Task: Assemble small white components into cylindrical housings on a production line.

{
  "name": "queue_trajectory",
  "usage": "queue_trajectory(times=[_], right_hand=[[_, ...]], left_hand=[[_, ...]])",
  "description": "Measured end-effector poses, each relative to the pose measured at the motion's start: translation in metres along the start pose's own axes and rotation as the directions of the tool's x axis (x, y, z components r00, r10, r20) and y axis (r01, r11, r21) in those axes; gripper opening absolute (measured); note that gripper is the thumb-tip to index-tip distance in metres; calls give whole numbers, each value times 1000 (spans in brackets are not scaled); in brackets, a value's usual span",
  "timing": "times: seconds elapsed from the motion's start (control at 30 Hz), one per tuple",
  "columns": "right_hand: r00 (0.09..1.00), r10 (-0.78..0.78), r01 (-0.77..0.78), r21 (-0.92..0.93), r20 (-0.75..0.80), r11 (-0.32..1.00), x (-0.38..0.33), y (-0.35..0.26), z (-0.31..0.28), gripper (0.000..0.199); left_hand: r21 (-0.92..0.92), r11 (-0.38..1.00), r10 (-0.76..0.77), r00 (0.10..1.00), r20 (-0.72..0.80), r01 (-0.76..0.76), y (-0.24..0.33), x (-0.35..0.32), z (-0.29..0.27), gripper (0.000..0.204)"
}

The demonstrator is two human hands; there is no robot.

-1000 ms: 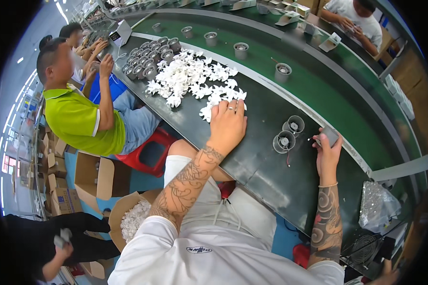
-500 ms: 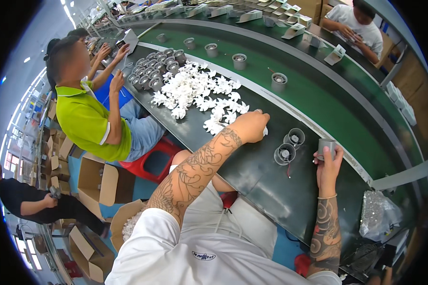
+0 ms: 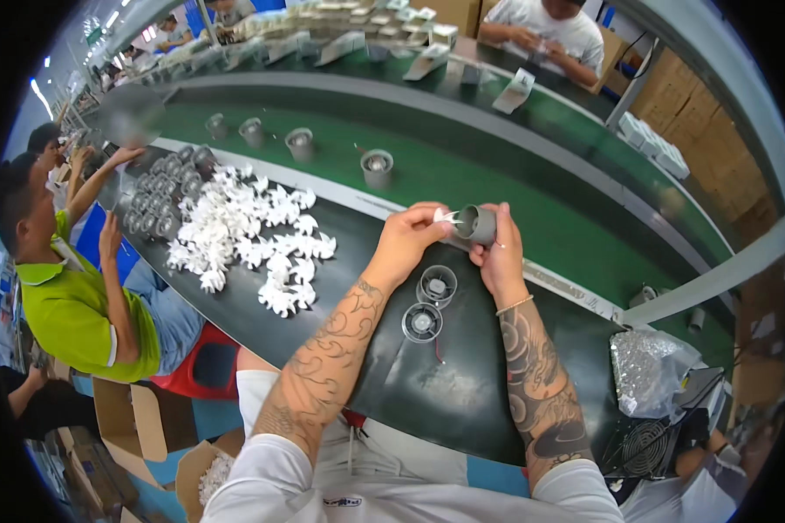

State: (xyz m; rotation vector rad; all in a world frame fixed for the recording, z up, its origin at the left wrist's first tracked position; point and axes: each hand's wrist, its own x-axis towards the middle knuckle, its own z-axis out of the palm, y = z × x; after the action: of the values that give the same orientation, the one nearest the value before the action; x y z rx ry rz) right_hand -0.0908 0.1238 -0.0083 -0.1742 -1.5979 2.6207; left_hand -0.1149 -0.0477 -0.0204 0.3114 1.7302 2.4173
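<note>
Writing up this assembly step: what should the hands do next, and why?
Probably press the white impeller in the left hand into the grey housing held by the right hand: its open mouth faces the impeller, almost touching.

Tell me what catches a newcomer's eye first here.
The two tattooed forearms meet mid-picture: the right hand holds a grey round housing while the left hand brings a small white fan wheel to its mouth. Left of them, a heap of white fan wheels covers the black worktop.

Housing (image 3: pixel 477 225) part-hidden by hands (image 3: pixel 458 248)
</note>
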Motion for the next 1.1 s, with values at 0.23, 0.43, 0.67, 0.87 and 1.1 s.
queue_trajectory(times=[0.23, 0.43, 0.67, 0.87, 1.1], right_hand=[[983, 63, -40, -133, 172, 990, 0, -10, 4, 53], [981, 74, -34, -220, 178, 975, 2, -9, 2, 50], [973, 51, 12, -270, 225, 963, -2, -9, 1, 49], [969, 67, -9, -236, 236, 972, -3, -8, 3, 49], [962, 52, 22, -263, 270, 965, -4, -12, 1, 48]], left_hand=[[437, 818, 264, 919, 291, -374, 18, -6, 0, 15], [610, 630, 353, 877, 327, -481, 25, -12, 3, 14], [566, 691, 375, 892, 252, -450, 25, -17, 6, 16], [489, 802, 285, 940, 188, -341, 24, -21, 5, 15], [486, 821, 254, 954, 158, -299, 14, -21, 9, 14]])
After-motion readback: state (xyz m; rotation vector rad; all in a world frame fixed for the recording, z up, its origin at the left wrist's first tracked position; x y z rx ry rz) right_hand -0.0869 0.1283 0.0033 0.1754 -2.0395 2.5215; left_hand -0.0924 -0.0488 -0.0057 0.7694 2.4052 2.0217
